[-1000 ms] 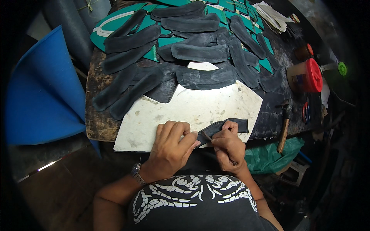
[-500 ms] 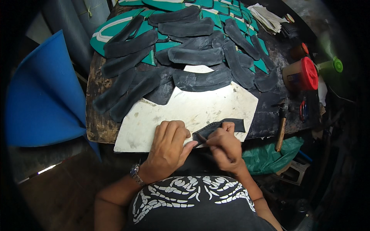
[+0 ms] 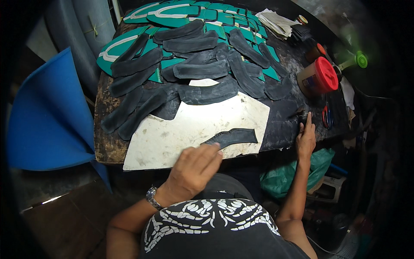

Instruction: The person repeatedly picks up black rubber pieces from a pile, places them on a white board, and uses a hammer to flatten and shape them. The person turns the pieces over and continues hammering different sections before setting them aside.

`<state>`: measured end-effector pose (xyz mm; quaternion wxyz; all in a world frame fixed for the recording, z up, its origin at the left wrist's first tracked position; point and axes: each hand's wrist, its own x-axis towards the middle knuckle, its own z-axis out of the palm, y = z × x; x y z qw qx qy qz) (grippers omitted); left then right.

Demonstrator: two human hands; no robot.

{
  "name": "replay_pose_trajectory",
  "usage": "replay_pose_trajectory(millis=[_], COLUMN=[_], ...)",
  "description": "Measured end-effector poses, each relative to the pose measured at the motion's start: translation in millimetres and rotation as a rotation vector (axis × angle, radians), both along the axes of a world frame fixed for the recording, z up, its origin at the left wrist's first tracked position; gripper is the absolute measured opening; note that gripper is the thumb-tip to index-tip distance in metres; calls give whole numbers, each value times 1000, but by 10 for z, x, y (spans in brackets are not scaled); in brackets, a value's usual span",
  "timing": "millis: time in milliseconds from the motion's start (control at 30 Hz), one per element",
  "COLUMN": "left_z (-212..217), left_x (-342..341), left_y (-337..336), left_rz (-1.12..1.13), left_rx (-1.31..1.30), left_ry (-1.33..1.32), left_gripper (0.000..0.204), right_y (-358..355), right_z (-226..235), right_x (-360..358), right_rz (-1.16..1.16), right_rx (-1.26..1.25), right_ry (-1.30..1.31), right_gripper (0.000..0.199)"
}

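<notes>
Left hand (image 3: 194,166), fingers flat and gripping nothing, barely pins the dark strip (image 3: 233,137); I'd expect it to slide while my right hand (image 3: 305,136) reaches right, grip unclear.

Left hand (image 3: 194,166) touching dark strip (image 3: 233,137); right hand (image 3: 305,137) apart.

The strip (image 3: 233,137) near the left hand (image 3: 192,172) is showing dark grey, almost black. The board (image 3: 189,129) under it is showing off-white with grey smudges. The pieces (image 3: 172,73) piled farther back are showing the same dark grey. The sheets (image 3: 172,11) beneath them, at the far side, are showing teal green with white curved lines. The table (image 3: 108,146) edge is showing brown, worn and blotched. The foam (image 3: 47,116) at the left is showing plain bright blue. The jar (image 3: 317,77) at the right is showing tan with a red lid. The bag (image 3: 289,177) below the right hand (image 3: 305,140) is showing green. The shirt (image 3: 211,233) is showing black with a white print. The watch (image 3: 152,196) is showing silver.
</notes>
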<state>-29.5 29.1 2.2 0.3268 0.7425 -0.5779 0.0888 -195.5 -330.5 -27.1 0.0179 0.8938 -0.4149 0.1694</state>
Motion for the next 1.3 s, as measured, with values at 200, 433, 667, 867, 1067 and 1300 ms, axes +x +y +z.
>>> replay_pose_trajectory(millis=[200,433,667,867,1067,1300], left_z=[21,69,108,74,19,13], left_x=[-83,-84,-94,-44,-51,-54], left_y=[-74,-54,-32,44,63,82], left_rz=[-101,-143,-165,-238,-258,-264], left_rx=[192,242,248,242,311,312], left_ry=[-50,-40,12,138,88,111], left_gripper=[43,49,49,52,54,50], right_y=[1056,1632,1699,1670,1671,1746], right_z=[328,572,659,549,578,565], right_x=[119,283,514,557,546,629], right_rz=[475,756,799,922,1029,1010], right_rx=[780,696,735,619,688,570], right_ry=[-759,-402,-288,-263,-222,-265], right_gripper=[62,44,53,59,56,69])
